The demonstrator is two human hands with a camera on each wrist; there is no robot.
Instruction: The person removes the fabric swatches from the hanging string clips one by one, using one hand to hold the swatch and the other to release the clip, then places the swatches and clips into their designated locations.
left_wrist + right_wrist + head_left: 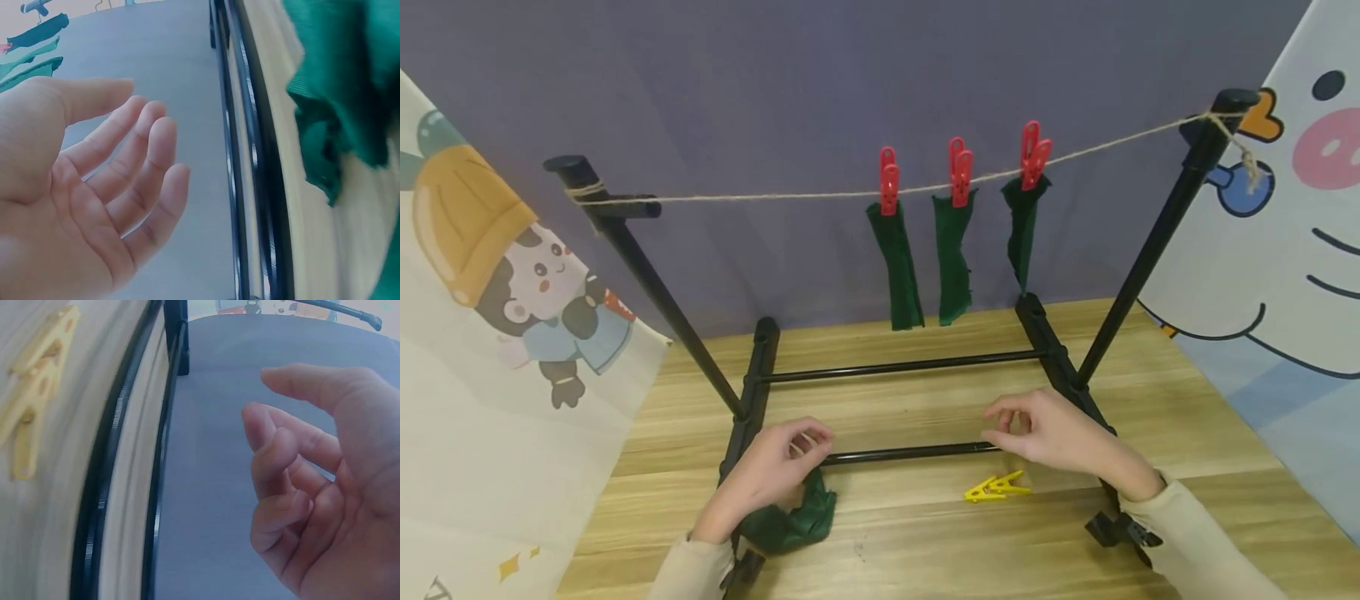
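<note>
My left hand [777, 465] hovers above a crumpled dark green cloth [797, 523] lying on the table, fingers loosely bent and nothing between them. In the left wrist view the same cloth [344, 81] lies apart from the hand. My right hand [1048, 433] is near the frame's front bar, with a gap between thumb and fingers and nothing held. Yellow clothespins [997, 487] lie on the table just below it. Three green cloth strips [955, 258] hang from a string [760, 197], each under a red clothespin [889, 182].
A black stand holds the string between a left post [662, 300] and a right post [1150, 250]. Its lower crossbars [902, 367] run just above the wooden table [895, 575]. A grey-purple backdrop [737, 92] stands behind, with cartoon-printed panels at both sides.
</note>
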